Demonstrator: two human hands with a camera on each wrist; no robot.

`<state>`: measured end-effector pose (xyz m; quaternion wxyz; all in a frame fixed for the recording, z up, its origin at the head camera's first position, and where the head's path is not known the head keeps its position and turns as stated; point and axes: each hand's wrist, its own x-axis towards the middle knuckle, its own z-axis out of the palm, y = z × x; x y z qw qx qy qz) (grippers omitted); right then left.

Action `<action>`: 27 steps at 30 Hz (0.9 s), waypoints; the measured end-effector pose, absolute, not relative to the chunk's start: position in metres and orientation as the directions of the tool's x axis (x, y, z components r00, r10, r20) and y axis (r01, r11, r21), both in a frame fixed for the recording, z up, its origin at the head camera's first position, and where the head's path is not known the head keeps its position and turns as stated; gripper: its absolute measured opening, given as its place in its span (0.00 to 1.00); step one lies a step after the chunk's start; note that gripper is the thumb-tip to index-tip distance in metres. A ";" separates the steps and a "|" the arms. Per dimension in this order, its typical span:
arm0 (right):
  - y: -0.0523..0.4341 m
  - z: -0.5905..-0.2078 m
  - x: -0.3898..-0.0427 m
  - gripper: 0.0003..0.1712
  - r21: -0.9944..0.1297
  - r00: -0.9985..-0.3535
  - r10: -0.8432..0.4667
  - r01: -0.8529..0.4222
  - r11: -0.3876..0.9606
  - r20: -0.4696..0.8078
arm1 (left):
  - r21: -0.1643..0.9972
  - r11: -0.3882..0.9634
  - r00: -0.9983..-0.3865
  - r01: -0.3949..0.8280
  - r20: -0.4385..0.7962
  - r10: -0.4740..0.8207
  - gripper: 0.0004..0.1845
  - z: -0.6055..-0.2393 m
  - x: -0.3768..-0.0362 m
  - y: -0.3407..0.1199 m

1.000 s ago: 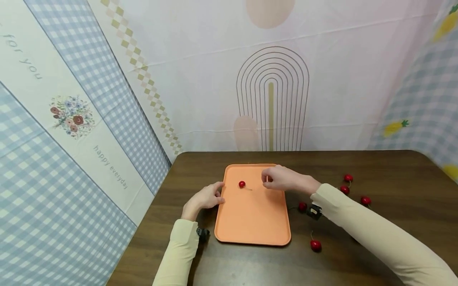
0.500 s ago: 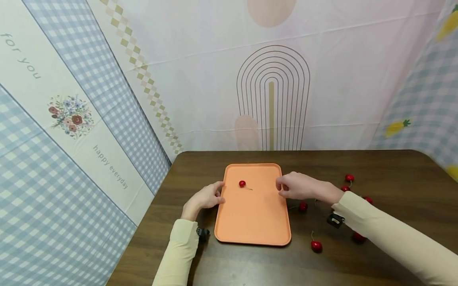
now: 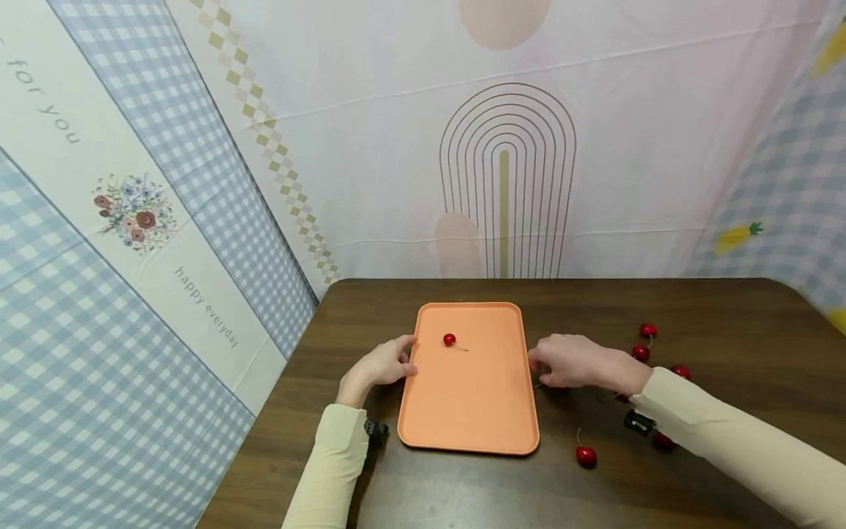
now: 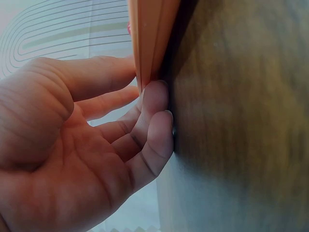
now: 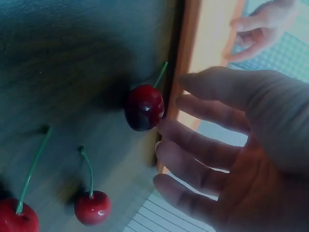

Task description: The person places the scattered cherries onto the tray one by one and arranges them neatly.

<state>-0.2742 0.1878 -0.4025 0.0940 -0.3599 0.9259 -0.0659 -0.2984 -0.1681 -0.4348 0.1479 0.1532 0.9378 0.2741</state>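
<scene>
An orange tray lies on the brown table with one red cherry on it, stem pointing right. My left hand holds the tray's left edge; in the left wrist view, thumb and fingertips meet the tray rim, and the lower fingers curl close to the table. Just beyond the tray's right edge is my right hand, its fingers loosely bent with nothing between them. In the right wrist view, a dark red cherry with a green stem sits right at these fingertips; the hand mostly hides it in the head view.
Several more cherries lie on the table to the right: one near the front, a pair at the back, others partly behind the right forearm and sleeve. A patterned cloth hangs behind the table.
My right hand has moved from over the tray, right and nearer, to the cherry beside the tray's right edge. The left hand and the cherry on the tray have stayed in place.
</scene>
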 end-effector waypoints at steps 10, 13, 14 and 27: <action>0.185 -0.413 -0.271 0.15 -0.121 -0.694 -0.712 -0.702 0.702 -0.104 | 0.547 0.811 -0.912 0.209 -0.190 0.363 0.33 -0.432 -0.296 -0.165; 0.183 -0.414 -0.270 0.14 -0.107 -0.691 -0.718 -0.710 0.696 -0.087 | 0.541 0.813 -0.911 0.215 -0.188 0.366 0.33 -0.432 -0.296 -0.165; 0.182 -0.415 -0.270 0.15 -0.098 -0.690 -0.719 -0.713 0.695 -0.081 | 0.539 0.814 -0.912 0.214 -0.189 0.365 0.33 -0.433 -0.296 -0.165; 0.182 -0.413 -0.274 0.15 -0.191 -0.722 -0.667 -0.639 0.745 -0.186 | 0.562 0.807 -0.912 0.181 -0.211 0.352 0.33 -0.434 -0.297 -0.167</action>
